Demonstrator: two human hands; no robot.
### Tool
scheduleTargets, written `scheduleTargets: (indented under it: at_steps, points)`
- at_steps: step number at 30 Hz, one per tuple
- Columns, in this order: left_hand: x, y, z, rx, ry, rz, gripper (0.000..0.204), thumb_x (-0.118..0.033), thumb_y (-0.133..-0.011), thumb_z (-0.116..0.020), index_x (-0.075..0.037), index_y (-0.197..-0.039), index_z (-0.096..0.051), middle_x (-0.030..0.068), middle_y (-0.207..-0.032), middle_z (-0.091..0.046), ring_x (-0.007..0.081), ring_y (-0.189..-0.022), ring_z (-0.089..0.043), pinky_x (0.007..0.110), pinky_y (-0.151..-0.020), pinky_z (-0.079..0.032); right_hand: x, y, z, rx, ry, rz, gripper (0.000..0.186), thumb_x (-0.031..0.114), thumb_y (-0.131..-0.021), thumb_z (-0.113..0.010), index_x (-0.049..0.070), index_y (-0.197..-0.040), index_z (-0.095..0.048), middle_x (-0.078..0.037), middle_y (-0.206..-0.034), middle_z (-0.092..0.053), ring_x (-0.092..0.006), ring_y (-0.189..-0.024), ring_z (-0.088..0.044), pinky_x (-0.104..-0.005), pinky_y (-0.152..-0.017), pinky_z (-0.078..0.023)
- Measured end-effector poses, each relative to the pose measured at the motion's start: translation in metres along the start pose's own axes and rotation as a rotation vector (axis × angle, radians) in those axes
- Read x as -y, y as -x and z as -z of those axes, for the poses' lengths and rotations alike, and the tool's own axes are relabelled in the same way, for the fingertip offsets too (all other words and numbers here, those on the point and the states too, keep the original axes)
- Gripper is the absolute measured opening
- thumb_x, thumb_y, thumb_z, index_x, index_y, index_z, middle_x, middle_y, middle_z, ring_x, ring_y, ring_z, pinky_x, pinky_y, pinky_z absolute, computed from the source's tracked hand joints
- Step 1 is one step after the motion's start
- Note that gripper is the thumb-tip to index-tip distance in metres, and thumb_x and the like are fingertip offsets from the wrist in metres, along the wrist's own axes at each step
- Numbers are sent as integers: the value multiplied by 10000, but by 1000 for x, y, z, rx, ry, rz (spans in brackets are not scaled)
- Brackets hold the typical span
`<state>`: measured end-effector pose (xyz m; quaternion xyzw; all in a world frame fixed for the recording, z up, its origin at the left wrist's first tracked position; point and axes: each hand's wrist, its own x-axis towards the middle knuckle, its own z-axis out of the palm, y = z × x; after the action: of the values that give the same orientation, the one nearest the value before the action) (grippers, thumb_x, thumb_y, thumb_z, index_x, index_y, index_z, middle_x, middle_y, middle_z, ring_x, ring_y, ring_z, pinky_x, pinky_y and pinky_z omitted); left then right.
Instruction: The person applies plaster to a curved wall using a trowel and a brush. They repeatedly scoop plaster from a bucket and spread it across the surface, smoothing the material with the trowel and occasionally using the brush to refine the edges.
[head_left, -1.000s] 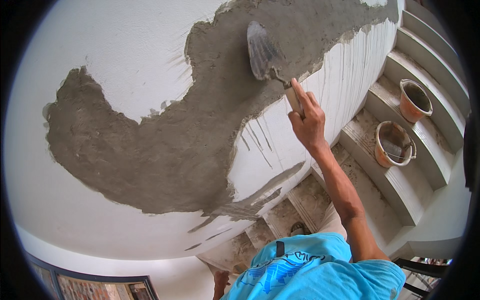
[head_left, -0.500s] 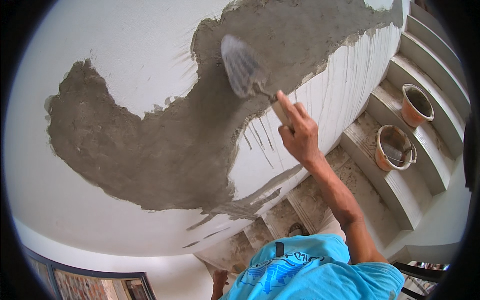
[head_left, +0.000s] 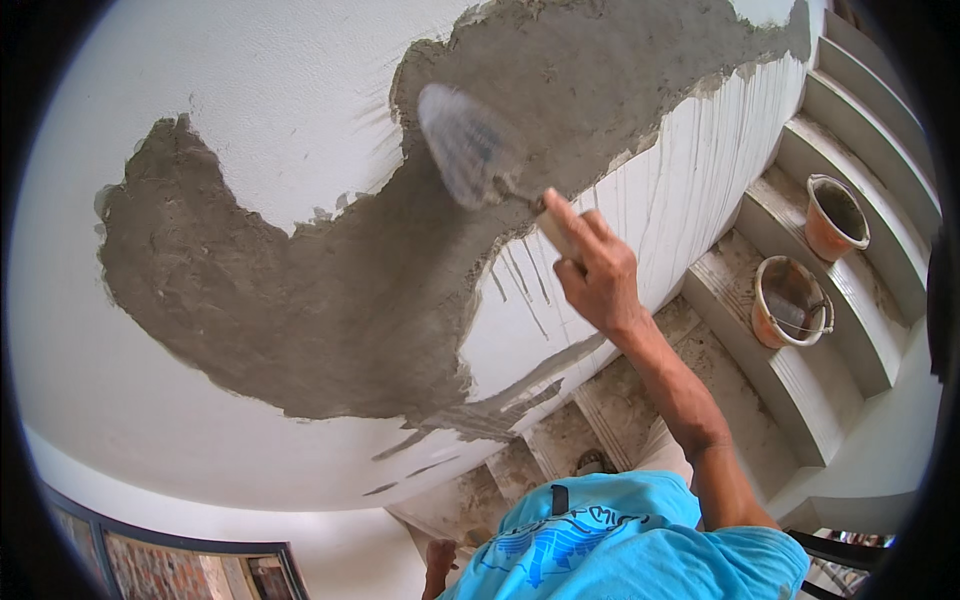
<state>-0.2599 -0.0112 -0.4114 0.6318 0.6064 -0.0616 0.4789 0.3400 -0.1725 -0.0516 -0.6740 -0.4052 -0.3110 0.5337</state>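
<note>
My right hand (head_left: 600, 275) is closed round the handle of a pointed plastering trowel (head_left: 465, 145), its index finger stretched along toward the blade. The blade, blurred by motion, lies over a broad patch of wet grey mortar (head_left: 330, 300) on the white wall (head_left: 250, 90). My left hand (head_left: 440, 555) hangs low beside my blue shirt, away from the wall. Its fingers look curled; whether they hold anything is hidden.
Stairs (head_left: 720, 370) run along the wall's foot and climb to the right. Two mortar-stained orange buckets, a nearer one (head_left: 770, 325) and a farther one (head_left: 830, 245), stand on the steps. A dark-framed window (head_left: 190, 545) is at lower left. Grey drips streak the wall under the mortar.
The trowel blade has shifted slightly left and down across the mortar, with my right hand turning a little. My left hand stays where it was.
</note>
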Motion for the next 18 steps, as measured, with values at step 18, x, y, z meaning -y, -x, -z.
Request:
scheduleTargets:
  at_steps: [18]
  points:
    - [36,-41,10,137,-733,-437,152,-163,-722,-775,-46,-778,-696,112,-724,-695,296,-701,-696,441,-647,-556,-62,-7,20,-172,-7,-115,880,-133,-700,-620,176,-1517,-513,-133,-893,-622,-256,-680,-619,-387,-630,-536]
